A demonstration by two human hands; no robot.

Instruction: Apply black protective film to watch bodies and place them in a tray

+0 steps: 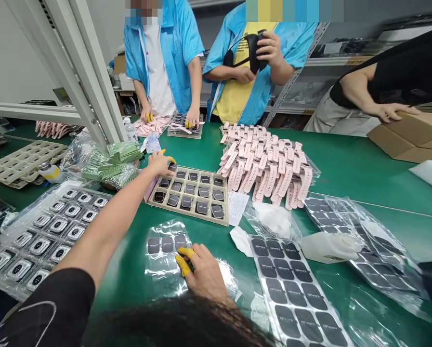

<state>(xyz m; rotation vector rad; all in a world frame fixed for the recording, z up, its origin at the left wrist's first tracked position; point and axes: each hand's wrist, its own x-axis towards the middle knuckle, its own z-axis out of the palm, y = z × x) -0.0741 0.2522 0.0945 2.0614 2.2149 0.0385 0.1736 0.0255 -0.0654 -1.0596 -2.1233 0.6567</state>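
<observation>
My left hand (pixel 159 163), with yellow finger covers, reaches to the far left corner of a beige compartment tray (pixel 187 212). Its fingers are closed on a dark square watch head (pixel 172 167) over that corner slot. Similar watch heads (pixel 189 189) lie in the other slots. Closer to me, my right hand (pixel 206 272) has its yellow-covered thumb and forefinger at the right end of a clear sheet with dark square films (pixel 167 244). The two fingertips pinch close together at the edge of the last film.
Pink-strapped watches (pixel 262 164) are piled behind the tray. Film sheets (pixel 293 294) and a white bottle (pixel 331 247) lie to the right. Packed watch heads (pixel 38 245) and wrapped green straps (pixel 111 164) lie left. Co-workers (pixel 165 62) stand across the green table (pixel 363 164).
</observation>
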